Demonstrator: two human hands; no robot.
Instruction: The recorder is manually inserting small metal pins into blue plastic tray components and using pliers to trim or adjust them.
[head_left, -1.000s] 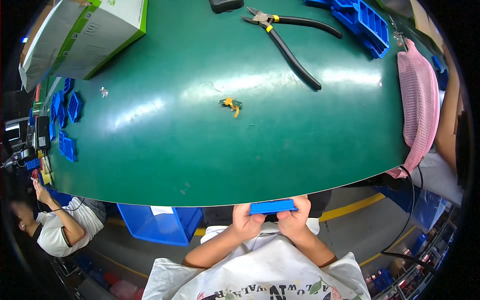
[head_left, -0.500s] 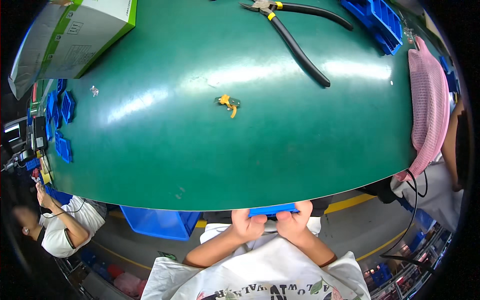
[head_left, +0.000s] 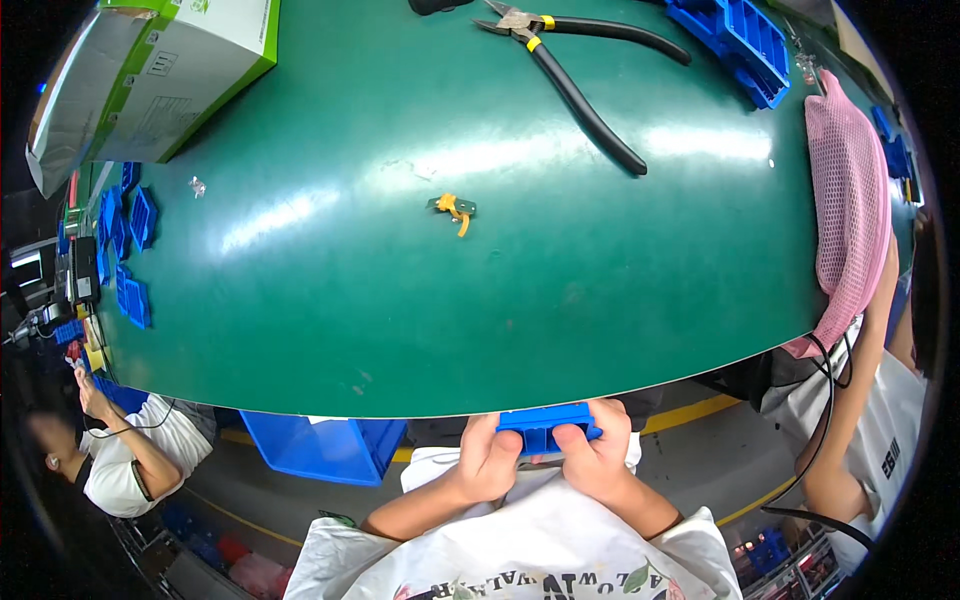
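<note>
Just off the table's near edge, in front of my body, I hold a small blue plastic piece [head_left: 545, 427] with compartments. My left hand [head_left: 487, 458] is closed on its left end and my right hand [head_left: 597, 447] on its right end, both thumbs on the near side. My fingers beneath the piece are hidden. Out on the green table [head_left: 480, 320] lies a small yellow-orange plastic part [head_left: 456, 208] with a dark green piece through it, apart from both hands.
Black-handled cutting pliers [head_left: 580, 90] lie at the back. Ribbed blue plastic pieces [head_left: 735, 50] sit back right, others [head_left: 125, 225] far left. A white-green box [head_left: 180, 80] stands back left, a pink mesh bag [head_left: 850, 190] right. A blue bin [head_left: 315, 450] is below the edge. Co-workers sit on both sides.
The blue piece has tipped in my hands, so more of its compartments show. The co-worker on the right has shifted, with the arm further in view. My view has moved slightly.
</note>
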